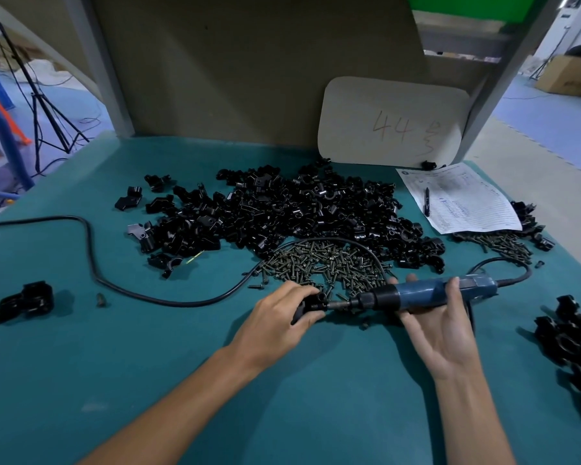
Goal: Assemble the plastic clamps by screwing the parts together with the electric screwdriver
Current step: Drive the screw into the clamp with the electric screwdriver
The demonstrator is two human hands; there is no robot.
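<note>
My left hand (282, 313) grips a black plastic clamp (311, 302) just above the green table mat (148, 380). My right hand (440, 327) holds the blue electric screwdriver (426, 293) from below, fingers curled over its body. The screwdriver lies level, and its bit points left into the clamp. Behind my hands lies a heap of dark screws (326, 263), and behind that a large pile of black clamp parts (299, 209).
The screwdriver's black cable (91, 250) loops across the mat to the left. One black clamp (27, 302) sits alone at the left, and more black clamps (571, 344) are piled at the right edge. A paper form with a pen (460, 199) and a white card (393, 122) stand at the back right.
</note>
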